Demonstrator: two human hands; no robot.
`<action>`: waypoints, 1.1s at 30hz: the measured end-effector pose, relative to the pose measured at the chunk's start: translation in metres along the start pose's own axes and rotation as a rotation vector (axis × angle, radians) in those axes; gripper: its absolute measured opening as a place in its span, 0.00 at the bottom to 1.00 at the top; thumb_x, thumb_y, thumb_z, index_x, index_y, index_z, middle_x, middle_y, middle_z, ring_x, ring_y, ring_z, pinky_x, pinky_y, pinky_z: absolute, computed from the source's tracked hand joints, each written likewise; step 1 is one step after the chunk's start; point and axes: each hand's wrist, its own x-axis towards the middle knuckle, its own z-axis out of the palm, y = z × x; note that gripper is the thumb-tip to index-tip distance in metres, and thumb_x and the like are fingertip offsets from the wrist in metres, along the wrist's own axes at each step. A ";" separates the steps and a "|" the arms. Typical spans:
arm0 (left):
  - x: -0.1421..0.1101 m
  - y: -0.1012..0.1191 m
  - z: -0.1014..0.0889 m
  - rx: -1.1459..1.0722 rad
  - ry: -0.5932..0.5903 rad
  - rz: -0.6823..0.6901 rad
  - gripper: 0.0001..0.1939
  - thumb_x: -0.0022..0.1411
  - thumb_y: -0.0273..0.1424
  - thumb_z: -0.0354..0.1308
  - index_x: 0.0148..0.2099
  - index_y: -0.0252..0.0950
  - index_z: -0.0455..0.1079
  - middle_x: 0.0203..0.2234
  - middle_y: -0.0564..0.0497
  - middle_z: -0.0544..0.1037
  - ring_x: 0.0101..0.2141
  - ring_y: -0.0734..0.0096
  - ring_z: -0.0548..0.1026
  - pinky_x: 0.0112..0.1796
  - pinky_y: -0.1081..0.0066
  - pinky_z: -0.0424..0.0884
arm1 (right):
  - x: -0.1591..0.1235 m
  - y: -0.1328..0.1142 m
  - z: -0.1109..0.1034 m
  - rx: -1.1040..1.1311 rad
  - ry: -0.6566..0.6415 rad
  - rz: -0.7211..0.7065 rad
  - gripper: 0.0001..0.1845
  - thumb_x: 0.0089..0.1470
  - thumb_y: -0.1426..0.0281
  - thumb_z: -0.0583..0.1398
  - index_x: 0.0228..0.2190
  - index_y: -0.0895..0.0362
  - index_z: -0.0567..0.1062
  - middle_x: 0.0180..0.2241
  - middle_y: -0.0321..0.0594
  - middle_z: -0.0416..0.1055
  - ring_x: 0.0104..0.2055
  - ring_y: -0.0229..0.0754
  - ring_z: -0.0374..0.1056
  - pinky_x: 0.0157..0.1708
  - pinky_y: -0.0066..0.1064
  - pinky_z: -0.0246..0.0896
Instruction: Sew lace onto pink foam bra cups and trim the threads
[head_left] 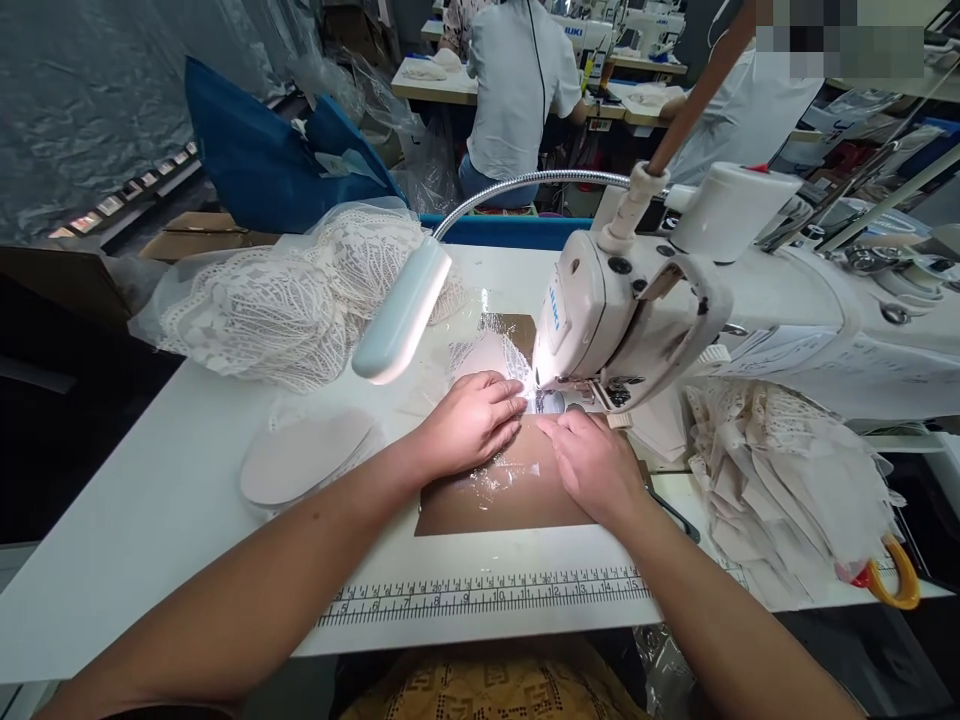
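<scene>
My left hand (474, 420) lies flat on a small piece of white lace fabric (487, 355), fingers together and pointing at the needle of the white sewing machine (600, 320). My right hand (592, 462) rests palm down just right of it, fingers pressing the fabric near the presser foot (546, 398). Both hands sit on a brown plate (517, 495) set into the white table (150, 500). The fabric under the needle is overexposed by the lamp.
A gooseneck lamp (401, 310) hangs over the work. A heap of white lace (292, 300) lies at the back left, oval pads (304, 455) at the left, stacked lace pieces (780, 470) at the right. A ruler strip (487, 595) runs along the front edge. Scissors (892, 580) lie far right. People sit behind.
</scene>
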 end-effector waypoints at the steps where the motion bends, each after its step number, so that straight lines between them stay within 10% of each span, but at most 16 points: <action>1: 0.000 0.000 0.000 0.011 -0.004 -0.011 0.16 0.66 0.32 0.50 0.51 0.34 0.72 0.49 0.42 0.74 0.47 0.55 0.68 0.47 0.56 0.67 | 0.000 0.000 0.000 0.012 0.003 0.002 0.23 0.54 0.78 0.52 0.48 0.54 0.76 0.32 0.41 0.73 0.32 0.43 0.62 0.30 0.32 0.51; 16: -0.001 -0.004 -0.008 0.214 -0.049 -0.273 0.19 0.66 0.38 0.49 0.53 0.34 0.68 0.54 0.39 0.68 0.54 0.44 0.62 0.50 0.50 0.62 | 0.000 0.001 -0.004 0.079 0.019 -0.012 0.20 0.57 0.77 0.51 0.46 0.55 0.76 0.34 0.42 0.74 0.34 0.42 0.68 0.34 0.31 0.58; 22: -0.010 0.026 -0.061 0.119 -0.278 -0.472 0.30 0.63 0.39 0.53 0.65 0.40 0.52 0.58 0.40 0.61 0.54 0.49 0.63 0.49 0.57 0.64 | -0.004 0.006 0.003 0.092 0.052 -0.050 0.19 0.59 0.74 0.50 0.45 0.54 0.76 0.32 0.41 0.73 0.35 0.44 0.69 0.34 0.33 0.60; 26: -0.042 0.041 -0.116 0.141 -0.317 -0.577 0.29 0.66 0.42 0.46 0.65 0.38 0.50 0.60 0.40 0.61 0.55 0.52 0.64 0.49 0.61 0.64 | -0.006 0.007 0.005 0.095 0.026 -0.047 0.19 0.60 0.74 0.49 0.46 0.55 0.76 0.32 0.41 0.72 0.37 0.45 0.69 0.35 0.34 0.61; 28: -0.069 0.034 -0.133 0.262 -0.346 -0.854 0.27 0.66 0.44 0.44 0.60 0.33 0.58 0.53 0.37 0.69 0.50 0.50 0.69 0.45 0.59 0.66 | -0.007 0.007 0.005 0.087 0.017 -0.049 0.19 0.60 0.74 0.50 0.46 0.55 0.76 0.32 0.42 0.72 0.37 0.45 0.69 0.35 0.34 0.61; 30: -0.099 0.021 -0.137 0.390 -0.377 -1.151 0.28 0.65 0.47 0.42 0.51 0.28 0.65 0.44 0.33 0.73 0.45 0.43 0.71 0.41 0.54 0.66 | -0.009 0.007 0.005 0.076 0.017 -0.049 0.19 0.59 0.74 0.50 0.46 0.56 0.76 0.33 0.42 0.72 0.37 0.46 0.69 0.34 0.34 0.61; 33: -0.141 0.009 -0.126 0.377 -0.378 -1.190 0.20 0.64 0.43 0.44 0.39 0.30 0.65 0.42 0.35 0.72 0.44 0.47 0.71 0.40 0.57 0.66 | -0.011 0.008 0.005 0.077 0.023 -0.050 0.19 0.59 0.74 0.50 0.46 0.56 0.76 0.35 0.43 0.73 0.37 0.46 0.69 0.33 0.35 0.61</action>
